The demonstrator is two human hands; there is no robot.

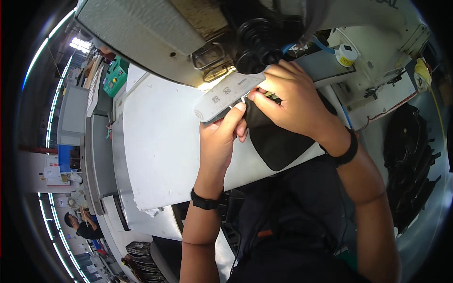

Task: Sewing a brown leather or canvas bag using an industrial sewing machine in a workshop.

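Observation:
Under the head of a sewing machine (231,92), both my hands work close together. My left hand (219,134) is closed, thumb against curled fingers, beside the machine's pale lower edge. A tiny white bit (244,99) shows at its thumb tip; what the fingers hold is mostly hidden. My right hand (297,101) is closed too, its thumb and fingertips pinching by the same spot. What lies in that pinch is too small to name. Below it, a dark piece of fabric (276,141) with a rounded end spreads over the white tabletop (160,141).
A small white bottle (346,55) with a blue tube stands behind my right hand. Dark cut pieces (408,165) are heaped at the right. A green box (116,75) sits at the far left. Another person (87,227) works at a distance on the left.

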